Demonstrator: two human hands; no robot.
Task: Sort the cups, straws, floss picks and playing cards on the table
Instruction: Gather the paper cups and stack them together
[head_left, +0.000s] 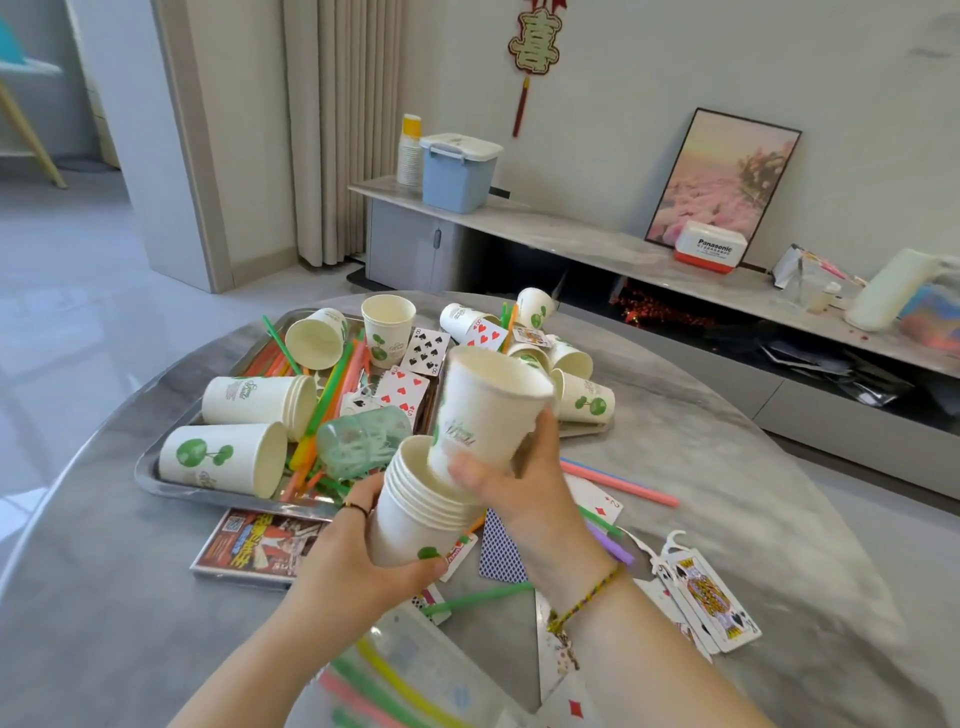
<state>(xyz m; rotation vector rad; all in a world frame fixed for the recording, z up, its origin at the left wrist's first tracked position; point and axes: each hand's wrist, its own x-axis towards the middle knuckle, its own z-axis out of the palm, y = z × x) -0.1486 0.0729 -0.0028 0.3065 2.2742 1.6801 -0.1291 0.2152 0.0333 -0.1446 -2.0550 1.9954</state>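
Note:
My left hand (358, 561) grips a stack of nested white paper cups (410, 525) above the table. My right hand (514, 478) holds a single paper cup (483, 410), tilted, with its base sitting in the mouth of the stack. Behind them a metal tray (150, 467) is heaped with more paper cups (223, 457), coloured straws (332, 384), playing cards (426, 351) and a green jar of floss picks (363, 441). Loose playing cards (711, 597), straws (618, 480) and a white floss pick (675, 540) lie on the table to the right.
A card box (260, 543) lies at the tray's front edge. A clear bag of straws (415, 675) sits near the table's front. The grey round table (753, 493) drops off on all sides. A low cabinet (597, 244) behind holds a blue bin, cups and boxes.

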